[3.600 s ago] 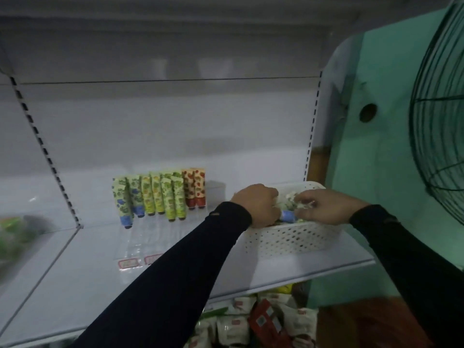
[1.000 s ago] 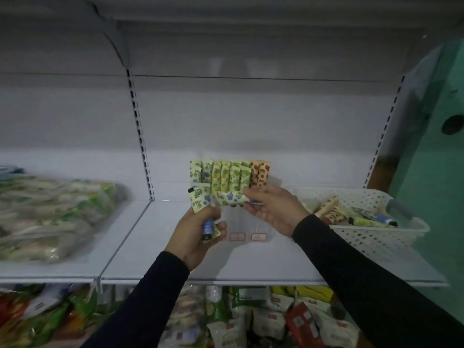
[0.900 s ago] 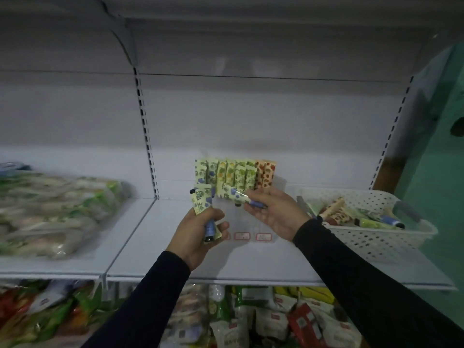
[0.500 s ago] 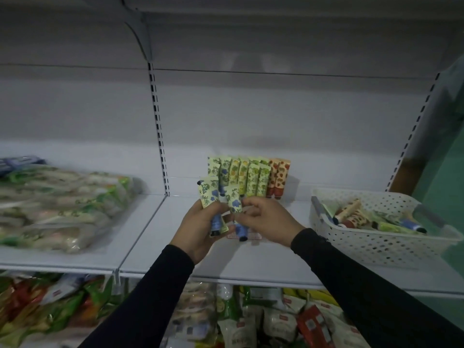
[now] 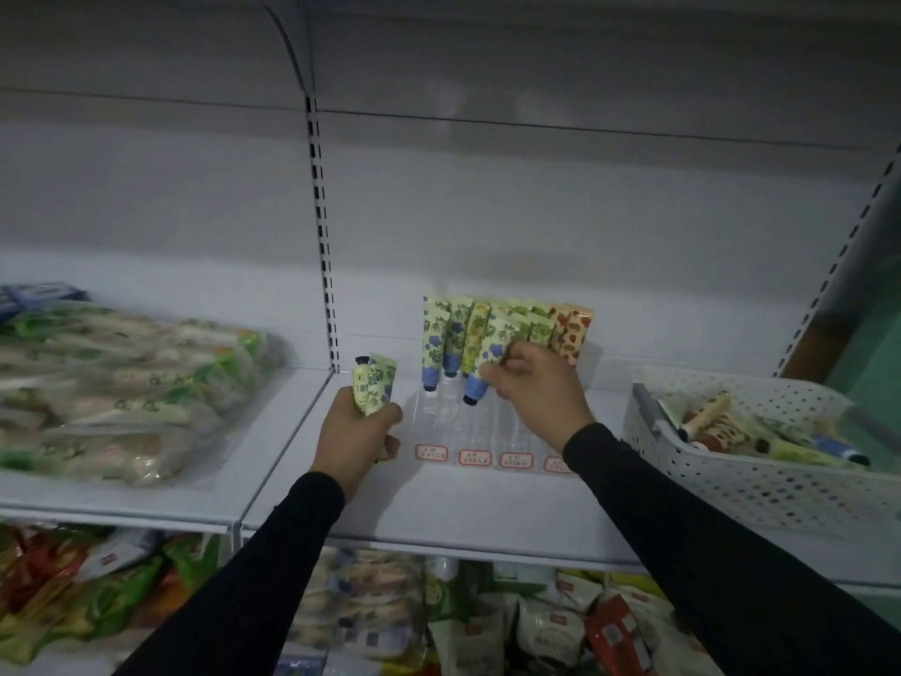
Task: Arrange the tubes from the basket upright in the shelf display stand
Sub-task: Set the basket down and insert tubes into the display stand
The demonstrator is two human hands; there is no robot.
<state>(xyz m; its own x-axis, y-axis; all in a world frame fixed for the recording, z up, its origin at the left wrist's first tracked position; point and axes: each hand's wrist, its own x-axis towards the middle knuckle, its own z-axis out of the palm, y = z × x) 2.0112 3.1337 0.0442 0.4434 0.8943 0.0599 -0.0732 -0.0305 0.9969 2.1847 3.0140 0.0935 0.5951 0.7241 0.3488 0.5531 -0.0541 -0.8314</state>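
The right hand (image 5: 534, 387) is pinching a blue-capped tube (image 5: 489, 365) tilted over the clear display stand (image 5: 468, 426), the left hand (image 5: 358, 429) is gripping two tubes (image 5: 373, 383), and more are lying in the basket (image 5: 760, 485).

Clear plastic bags of green-and-white packets (image 5: 122, 383) lying on the left shelf, colourful snack packs (image 5: 512, 626) crowding the shelf below

Long black sleeves (image 5: 707, 544); bare hands (image 5: 538, 387)

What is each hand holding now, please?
Left hand: fingers grip two tubes, upright.
Right hand: fingers pinch a blue-capped tube over the display stand.
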